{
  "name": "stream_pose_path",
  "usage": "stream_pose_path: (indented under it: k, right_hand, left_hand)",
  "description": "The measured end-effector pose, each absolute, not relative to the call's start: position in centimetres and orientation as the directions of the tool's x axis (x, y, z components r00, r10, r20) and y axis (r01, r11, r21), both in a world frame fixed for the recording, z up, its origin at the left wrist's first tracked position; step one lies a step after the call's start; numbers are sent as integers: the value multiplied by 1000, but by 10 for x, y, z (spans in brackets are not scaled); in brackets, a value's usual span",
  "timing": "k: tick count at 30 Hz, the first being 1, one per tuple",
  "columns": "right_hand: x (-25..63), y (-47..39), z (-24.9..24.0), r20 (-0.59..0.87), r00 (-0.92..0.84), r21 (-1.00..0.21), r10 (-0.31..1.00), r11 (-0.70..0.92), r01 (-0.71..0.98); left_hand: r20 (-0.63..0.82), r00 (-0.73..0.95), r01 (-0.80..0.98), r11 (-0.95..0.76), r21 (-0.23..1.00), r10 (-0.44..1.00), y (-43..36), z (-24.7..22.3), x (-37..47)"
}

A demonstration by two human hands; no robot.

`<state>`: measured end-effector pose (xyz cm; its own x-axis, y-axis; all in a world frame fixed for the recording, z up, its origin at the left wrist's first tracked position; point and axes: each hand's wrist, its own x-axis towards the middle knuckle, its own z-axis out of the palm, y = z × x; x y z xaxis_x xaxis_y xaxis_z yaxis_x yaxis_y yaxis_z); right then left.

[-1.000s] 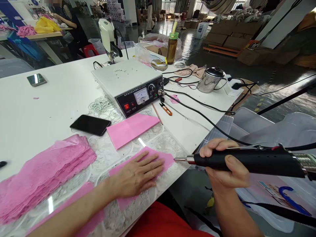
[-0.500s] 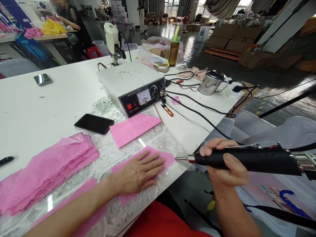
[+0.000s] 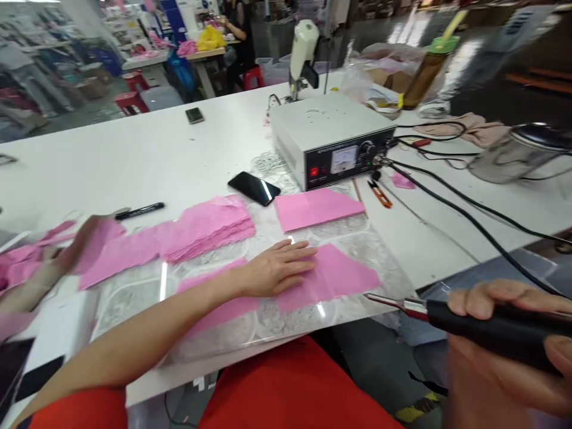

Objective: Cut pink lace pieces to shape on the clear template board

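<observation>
My left hand (image 3: 279, 268) lies flat, fingers stretched out, on the left part of a pink cloth piece (image 3: 342, 275) with an angled right end. In my right hand (image 3: 504, 339), at the lower right, is a black-handled ultrasonic tool (image 3: 487, 330). Its thin metal tip points left, just off the cloth's lower right corner. Another pink piece (image 3: 218, 316) passes partly under my left forearm. Behind my hand sits a neat pink stack (image 3: 319, 210); left of it is a pile of wavy-edged pink cloth (image 3: 210, 229).
A control box (image 3: 348, 140) stands at the back, its black cable (image 3: 473, 220) running to the right. Nearby lie a phone (image 3: 254, 188), thread snips (image 3: 379, 195) and a marker (image 3: 140, 210). Another person's blurred arm (image 3: 44, 277) reaches over pink cloth at the left. A glass pot (image 3: 513, 158) is at right.
The tool's tip has come away from the cloth's right corner, and my right hand has moved back and down. My left hand stays on the cloth, now nearer its left side. My view has turned left.
</observation>
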<state>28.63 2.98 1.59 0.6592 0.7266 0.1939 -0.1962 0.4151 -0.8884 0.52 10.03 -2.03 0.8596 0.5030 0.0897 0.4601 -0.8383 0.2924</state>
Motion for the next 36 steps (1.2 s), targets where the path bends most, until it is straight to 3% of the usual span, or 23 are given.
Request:
stream_pose_path:
  k: [5, 14, 21, 36]
  right_hand:
    - [262, 28, 12, 100, 549, -890, 830, 322, -324]
    - [233, 24, -2, 277, 237, -853, 931, 352, -385]
    - [212, 24, -5, 325, 92, -843, 941, 333, -422]
    - [200, 25, -2, 341, 34, -829, 939, 318, -460]
  left_hand:
    - [39, 832, 520, -802, 293, 554, 89, -24, -5]
    - [30, 833, 529, -810, 252, 553, 87, -33, -2]
    - [53, 830, 525, -810, 262, 555, 87, -39, -3]
    - [94, 820, 520, -804, 289, 564, 86, -44, -4]
